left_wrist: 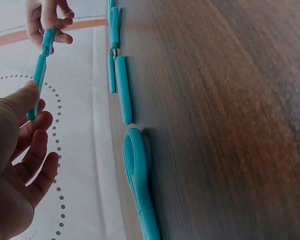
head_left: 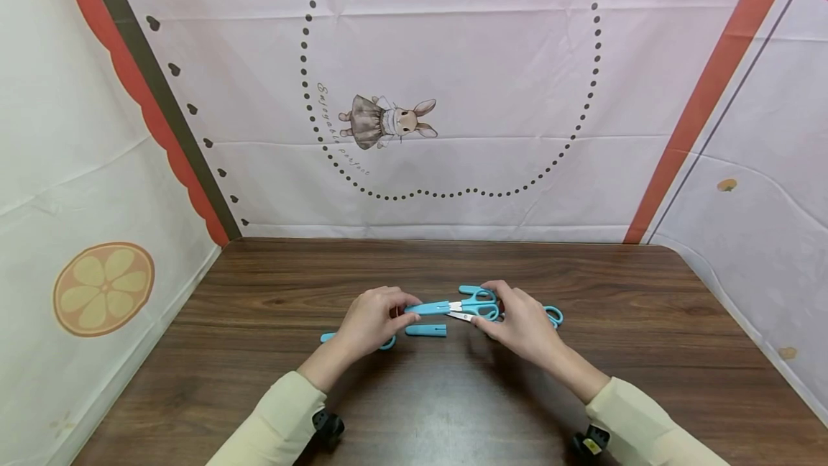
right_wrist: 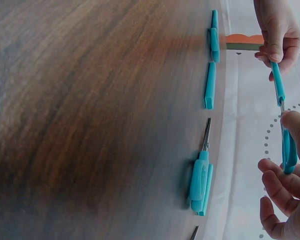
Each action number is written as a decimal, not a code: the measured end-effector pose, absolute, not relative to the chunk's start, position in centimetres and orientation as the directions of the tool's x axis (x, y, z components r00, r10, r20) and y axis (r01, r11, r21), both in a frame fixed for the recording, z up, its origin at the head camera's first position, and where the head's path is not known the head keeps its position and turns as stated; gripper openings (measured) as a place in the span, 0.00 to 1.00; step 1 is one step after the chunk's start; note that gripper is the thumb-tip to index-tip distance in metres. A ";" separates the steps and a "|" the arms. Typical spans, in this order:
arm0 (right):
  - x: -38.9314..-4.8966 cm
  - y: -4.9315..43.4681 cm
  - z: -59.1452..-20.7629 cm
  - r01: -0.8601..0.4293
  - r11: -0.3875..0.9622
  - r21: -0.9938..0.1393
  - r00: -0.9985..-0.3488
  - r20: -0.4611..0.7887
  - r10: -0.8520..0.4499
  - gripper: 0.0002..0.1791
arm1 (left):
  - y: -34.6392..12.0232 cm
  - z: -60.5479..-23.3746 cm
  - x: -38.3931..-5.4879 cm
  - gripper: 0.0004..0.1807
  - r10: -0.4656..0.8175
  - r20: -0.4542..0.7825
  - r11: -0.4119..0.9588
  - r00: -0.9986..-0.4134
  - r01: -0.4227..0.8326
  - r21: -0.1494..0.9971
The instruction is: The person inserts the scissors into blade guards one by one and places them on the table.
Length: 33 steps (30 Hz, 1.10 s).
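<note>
My left hand (head_left: pixel 375 318) pinches a light-blue blade cover (head_left: pixel 427 308) near its closed end, between thumb and fingers. Across from it, my right hand (head_left: pixel 527 322) holds a pair of blue-handled scissors (right_wrist: pixel 289 150) by the handles. The blades point left and run into the cover's mouth, with a short stretch of metal showing between cover and handles. Both wrist views show the pair raised above the table. Beneath lie a loose blade cover (right_wrist: pixel 210 85) and bare-bladed scissors (right_wrist: pixel 199 175) with another cover (head_left: pixel 472 289) beside them.
Covered scissors (left_wrist: pixel 137 160) lie on the brown wooden table (head_left: pixel 446 408) under my left hand. More blue scissors (head_left: pixel 553 316) lie to the right, partly behind my right hand. A printed cloth (head_left: pixel 453 78) hangs along the table's back edge and sides.
</note>
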State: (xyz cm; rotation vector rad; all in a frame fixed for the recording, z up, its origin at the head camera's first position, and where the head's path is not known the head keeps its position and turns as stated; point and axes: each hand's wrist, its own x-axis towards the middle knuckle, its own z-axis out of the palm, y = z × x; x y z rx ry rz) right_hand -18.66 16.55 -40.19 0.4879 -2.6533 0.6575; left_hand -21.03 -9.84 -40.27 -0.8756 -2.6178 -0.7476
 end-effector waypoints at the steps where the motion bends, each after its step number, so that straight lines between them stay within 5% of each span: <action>1: -18.7 16.5 -40.2 -0.409 0.832 -0.375 -0.874 0.423 -0.238 0.31 | -9.8 -40.3 -21.0 0.09 0.478 0.415 0.684 -0.774 0.625 0.377; 33: -18.6 15.1 -40.3 -0.351 0.842 -0.410 -0.873 0.468 -0.136 0.25 | -9.2 -40.3 -20.9 0.07 0.471 0.530 0.659 -0.706 0.680 0.320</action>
